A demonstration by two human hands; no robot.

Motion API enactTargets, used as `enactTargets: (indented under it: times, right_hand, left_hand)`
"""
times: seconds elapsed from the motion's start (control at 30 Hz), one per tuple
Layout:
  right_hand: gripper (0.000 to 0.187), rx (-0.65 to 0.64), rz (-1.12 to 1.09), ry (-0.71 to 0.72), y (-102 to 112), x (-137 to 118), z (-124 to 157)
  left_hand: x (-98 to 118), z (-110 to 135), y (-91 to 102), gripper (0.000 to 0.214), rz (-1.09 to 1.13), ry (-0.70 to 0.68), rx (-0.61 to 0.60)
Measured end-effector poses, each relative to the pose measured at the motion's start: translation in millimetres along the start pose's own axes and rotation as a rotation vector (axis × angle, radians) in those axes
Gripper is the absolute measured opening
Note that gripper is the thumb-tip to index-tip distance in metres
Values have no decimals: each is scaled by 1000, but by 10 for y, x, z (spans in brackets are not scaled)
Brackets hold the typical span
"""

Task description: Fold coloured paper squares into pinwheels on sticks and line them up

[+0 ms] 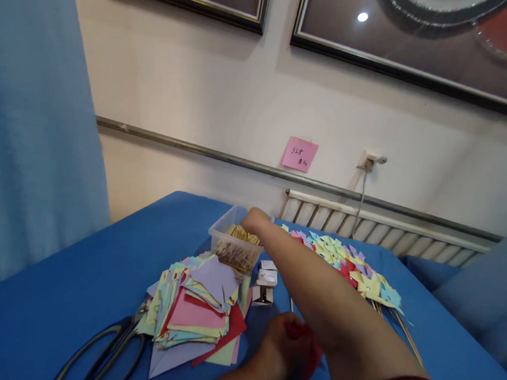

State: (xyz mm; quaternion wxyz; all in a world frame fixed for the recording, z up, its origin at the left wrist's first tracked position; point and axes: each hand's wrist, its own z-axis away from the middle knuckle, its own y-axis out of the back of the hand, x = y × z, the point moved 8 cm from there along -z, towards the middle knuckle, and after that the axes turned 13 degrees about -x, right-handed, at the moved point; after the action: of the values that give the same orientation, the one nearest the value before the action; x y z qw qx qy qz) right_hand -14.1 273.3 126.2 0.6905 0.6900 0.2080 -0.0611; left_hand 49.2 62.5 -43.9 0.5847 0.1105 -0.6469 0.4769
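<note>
My right hand (255,219) reaches across the table into a clear plastic box (221,227) of short wooden sticks (237,248). Its fingers dip behind the box rim and are hidden. My left hand (280,347) rests low near the table's front, its fingers closed on a folded red paper piece (311,356). A loose pile of coloured paper squares (197,305) lies just left of it. A row of finished paper pinwheels (352,269) on sticks lies to the right, behind my right forearm.
Black scissors (108,342) lie at the left front of the blue table cover (77,282). Small white boxes (265,283) stand beside the plastic box. A radiator (389,231) and a wall with a pink note (300,154) are behind the table. A light blue curtain (31,140) hangs at the left.
</note>
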Motion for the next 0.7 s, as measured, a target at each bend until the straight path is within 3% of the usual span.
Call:
enactTargets:
  times: [0.07, 0.17, 0.23, 0.27, 0.33, 0.43, 0.57, 0.7]
  right_hand:
    - [22, 79, -93, -36, 218, 106, 215]
    - [32, 235, -215, -24, 468, 289, 830]
    - [39, 301, -306, 5, 477, 437, 1359]
    - [38, 347, -499, 74, 443, 523, 1631]
    - [35, 299, -863, 152, 203, 705, 2057]
    - [37, 170, -1209, 90, -308, 977, 2434]
    - [45, 114, -1341, -79, -819, 1252, 2580]
    - [57, -56, -1421, -161, -1124, 1259, 2536]
  left_hand:
    - [25, 3, 83, 29, -11, -31, 57]
    - [94, 0, 188, 34, -18, -87, 96]
    - [154, -11, 241, 34, -27, -120, 114]
    - [173, -21, 252, 33, -21, -121, 115]
    - [210, -39, 248, 32, -5, -110, 109]
    - [261, -40, 212, 31, 48, -85, 111]
    - [374, -5, 194, 24, 52, -128, 135]
    - [385, 6, 239, 19, 37, -122, 164]
